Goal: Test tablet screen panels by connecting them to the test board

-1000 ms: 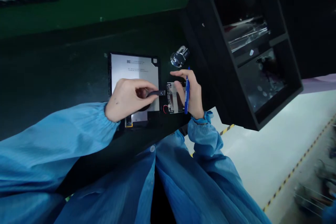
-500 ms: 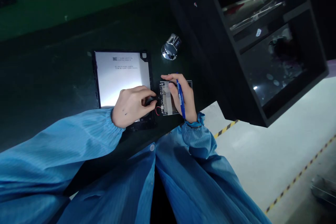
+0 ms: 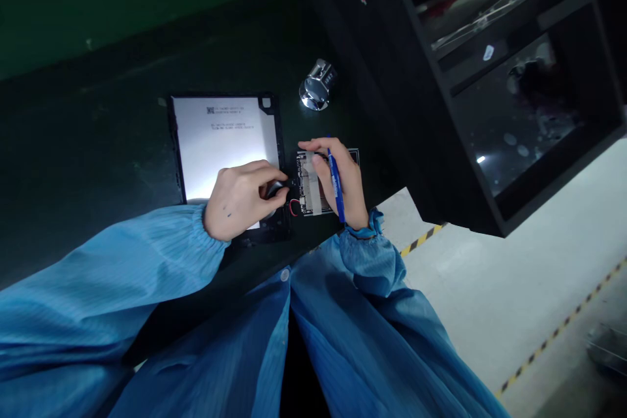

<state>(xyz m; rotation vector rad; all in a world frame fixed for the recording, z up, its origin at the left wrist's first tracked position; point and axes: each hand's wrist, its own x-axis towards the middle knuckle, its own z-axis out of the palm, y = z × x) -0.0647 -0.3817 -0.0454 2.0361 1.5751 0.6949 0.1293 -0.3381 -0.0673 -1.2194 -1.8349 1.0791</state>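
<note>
My left hand (image 3: 241,199) reaches over the lower right of a white-backed display panel (image 3: 220,144) in a black frame. Its thumb and forefinger are closed around a small dark piece (image 3: 275,189) at the panel's right edge; what kind of piece it is, I cannot make out. A blue pen (image 3: 336,184) lies in my right hand (image 3: 345,176). The fingers of that hand rest over a circuit board (image 3: 308,186) with a pale tape strip across it, covering its right part. Thin red wires (image 3: 292,208) curve out at the board's lower left.
Beyond the board a shiny metal cylinder (image 3: 317,86) lies on the dark green table (image 3: 98,144). To the right stands a large black open-fronted box (image 3: 441,91) with clear, glossy items inside. Yellow-black tape (image 3: 421,240) marks the pale floor.
My left hand has shifted slightly left, still pinching the dark piece. My right hand with the pen stays over the circuit board. The whole view has moved a little.
</note>
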